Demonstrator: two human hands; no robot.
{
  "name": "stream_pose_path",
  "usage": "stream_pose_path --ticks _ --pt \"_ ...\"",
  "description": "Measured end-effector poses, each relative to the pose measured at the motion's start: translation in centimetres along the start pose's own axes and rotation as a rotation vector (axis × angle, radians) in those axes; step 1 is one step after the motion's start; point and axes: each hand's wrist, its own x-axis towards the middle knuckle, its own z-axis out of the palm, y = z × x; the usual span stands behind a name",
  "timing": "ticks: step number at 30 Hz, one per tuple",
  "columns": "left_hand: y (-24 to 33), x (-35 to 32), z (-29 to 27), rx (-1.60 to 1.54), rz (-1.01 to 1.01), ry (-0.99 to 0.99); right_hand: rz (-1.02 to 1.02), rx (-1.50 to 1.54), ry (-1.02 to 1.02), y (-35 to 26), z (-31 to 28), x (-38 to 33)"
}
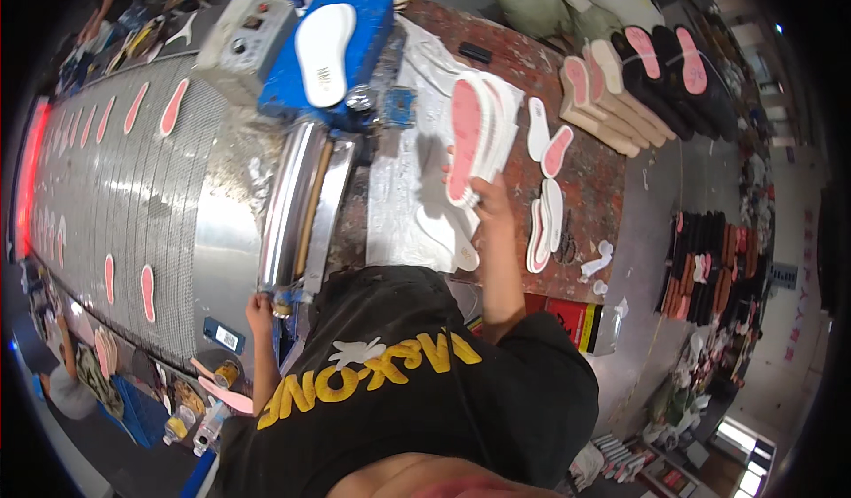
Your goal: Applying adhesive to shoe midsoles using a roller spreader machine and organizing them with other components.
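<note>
My right hand grips the near end of a stack of white insoles with pink faces, holding it above a white cloth on the worktable. Under it, loose white insoles lie on the cloth. At the near end of a roller machine, my left hand rests by the metal frame; its fingers are too small to make out. On the blue plate behind the rollers lies one white insole. Further insoles, white and pink, lie right of the stack.
To the left a mesh conveyor carries several spaced pink insoles. A control box stands by the blue plate. Bundled beige and black insoles sit at the far right. A phone lies near the conveyor; another person is at lower left.
</note>
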Motion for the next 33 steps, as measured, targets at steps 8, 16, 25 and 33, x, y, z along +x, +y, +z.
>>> stream_pose_path --ticks 8,16,25,33 --pt "-7.2 8.5 -8.2 0.331 -0.012 -0.043 -0.176 -0.731 -0.173 -3.8 19.2 3.0" --pt "-10.9 11.5 -7.8 0.543 -0.272 -0.410 -0.299 -1.763 0.346 -1.4 29.2 14.0" --pt "-7.5 11.0 -9.2 0.431 -0.257 -0.512 -0.233 -1.939 0.557 1.7 29.7 16.9" --pt "-13.1 14.3 -10.6 0.829 0.548 -1.100 -0.576 -1.371 0.197 -1.4 27.6 7.6"
